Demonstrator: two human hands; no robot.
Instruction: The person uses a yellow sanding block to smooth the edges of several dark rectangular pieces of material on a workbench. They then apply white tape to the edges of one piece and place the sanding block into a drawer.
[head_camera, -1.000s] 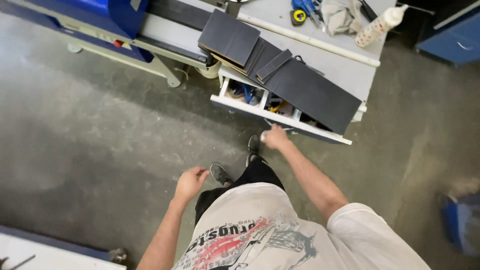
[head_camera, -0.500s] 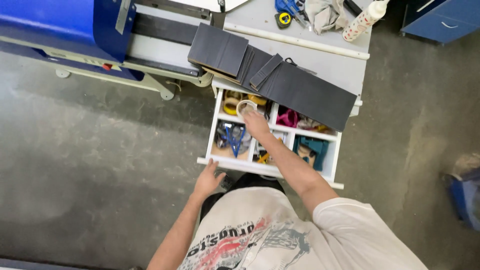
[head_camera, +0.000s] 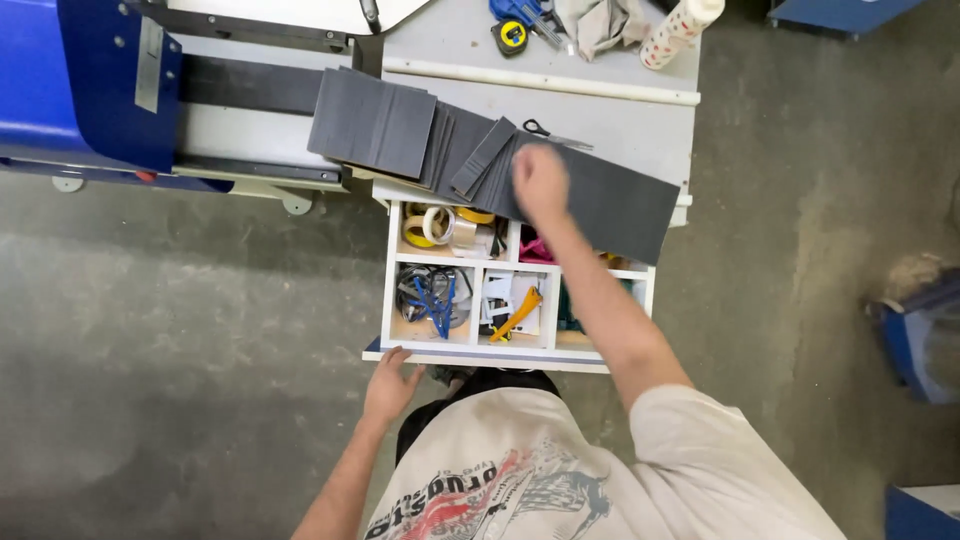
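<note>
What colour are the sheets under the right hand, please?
Dark grey sheets under the right hand; head view.

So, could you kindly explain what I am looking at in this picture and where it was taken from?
The camera sits on a person's head and looks straight down, so you see their shirt and both bare arms. The left hand rests on the front edge of an open white drawer, divided into compartments holding rolls of tape and small tools. The right hand reaches over dark grey sheets spread on the grey worktable; whether it grips anything is unclear. A tape measure lies further back, and a blue machine stands on the left.
</note>
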